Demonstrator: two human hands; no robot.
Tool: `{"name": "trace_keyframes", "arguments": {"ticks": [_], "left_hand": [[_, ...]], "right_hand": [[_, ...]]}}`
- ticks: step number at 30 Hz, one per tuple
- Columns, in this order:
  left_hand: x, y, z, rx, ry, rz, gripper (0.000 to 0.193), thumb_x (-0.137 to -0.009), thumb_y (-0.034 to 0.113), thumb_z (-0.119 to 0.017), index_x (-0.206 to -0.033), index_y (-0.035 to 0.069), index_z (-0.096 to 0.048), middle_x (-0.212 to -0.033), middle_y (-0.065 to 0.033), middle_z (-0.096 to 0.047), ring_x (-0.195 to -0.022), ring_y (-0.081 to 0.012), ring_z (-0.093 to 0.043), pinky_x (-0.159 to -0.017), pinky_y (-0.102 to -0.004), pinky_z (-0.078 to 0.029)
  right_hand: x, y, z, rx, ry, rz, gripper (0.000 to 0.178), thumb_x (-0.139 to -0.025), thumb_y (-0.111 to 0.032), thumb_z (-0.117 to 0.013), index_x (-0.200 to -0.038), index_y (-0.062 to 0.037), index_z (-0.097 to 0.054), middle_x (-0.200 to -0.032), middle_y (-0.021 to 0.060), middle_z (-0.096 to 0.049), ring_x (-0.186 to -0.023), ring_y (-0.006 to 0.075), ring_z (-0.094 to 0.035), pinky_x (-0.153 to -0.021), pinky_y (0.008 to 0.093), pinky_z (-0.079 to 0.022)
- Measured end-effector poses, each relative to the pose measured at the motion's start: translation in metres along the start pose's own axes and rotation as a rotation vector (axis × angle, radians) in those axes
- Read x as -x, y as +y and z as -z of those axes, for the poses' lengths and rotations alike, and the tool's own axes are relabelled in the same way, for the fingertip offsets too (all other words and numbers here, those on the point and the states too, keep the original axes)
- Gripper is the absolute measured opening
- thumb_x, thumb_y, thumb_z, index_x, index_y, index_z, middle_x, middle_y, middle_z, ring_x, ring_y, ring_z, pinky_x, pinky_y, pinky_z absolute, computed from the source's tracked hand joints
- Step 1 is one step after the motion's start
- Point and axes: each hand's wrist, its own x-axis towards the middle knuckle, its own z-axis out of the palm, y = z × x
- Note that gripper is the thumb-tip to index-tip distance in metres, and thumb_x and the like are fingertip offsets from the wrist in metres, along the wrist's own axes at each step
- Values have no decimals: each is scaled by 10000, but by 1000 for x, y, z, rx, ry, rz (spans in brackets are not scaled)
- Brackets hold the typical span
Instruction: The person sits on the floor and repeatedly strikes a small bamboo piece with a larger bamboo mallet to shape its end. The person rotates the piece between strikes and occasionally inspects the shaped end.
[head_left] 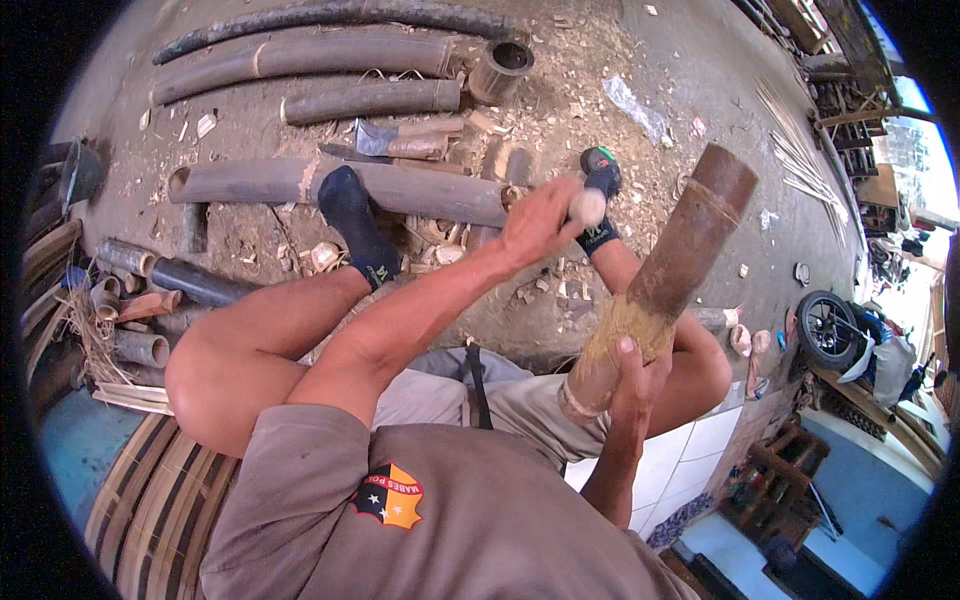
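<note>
The grey-brown ground (720, 100) spreads below both hands; on it a long bamboo pole (430, 188) lies to the left of the left hand (540, 220), and a black wheel (828, 330) stands well to the right of the right hand (640, 385). A bamboo tube (685, 235) slants upward from the right hand, which grasps its scraped lower part. The left hand is curled, apart from this tube, but too blurred to tell if it holds something.
</note>
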Motion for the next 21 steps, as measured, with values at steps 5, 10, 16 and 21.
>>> {"name": "trace_keyframes", "arguments": {"ticks": [5,10,16,21], "left_hand": [[47,-12,2,-17,-219,-93,584,-781,154,-830,-1304,93,-577,-1162,-183,-574,-1120,-398,-627,-927,-473,-534],[50,-11,27,80,-280,-154,561,-740,135,-845,-1246,104,-605,-1160,-151,-553,-1081,-377,-626,-936,-466,-529],[57,-17,27,19,-304,-322,497,-800,186,-823,-1239,94,-608,-1210,-159,-551,-1159,-399,-587,-1010,-482,-505],[57,-14,21,22,-252,-350,489,-805,193,-822,-1232,92,-607,-1227,-162,-547,-1173,-409,-577,-1048,-483,-495]], "right_hand": [[22,6,14,-83,-69,-48,872,-857,-249,-819,-1552,34,-375,-1367,162,-596,-1238,278,-613,-1060,414,-498],[29,10,14,-90,-138,-118,865,-855,-210,-831,-1552,18,-372,-1344,150,-611,-1188,264,-641,-1020,391,-527],[34,9,8,-13,-162,-108,877,-844,-200,-836,-1558,16,-374,-1348,143,-616,-1195,254,-647,-1038,388,-522],[35,8,3,22,-193,-102,959,-814,-199,-851,-1594,23,-338,-1405,162,-592,-1267,273,-611,-1090,404,-486]]}}
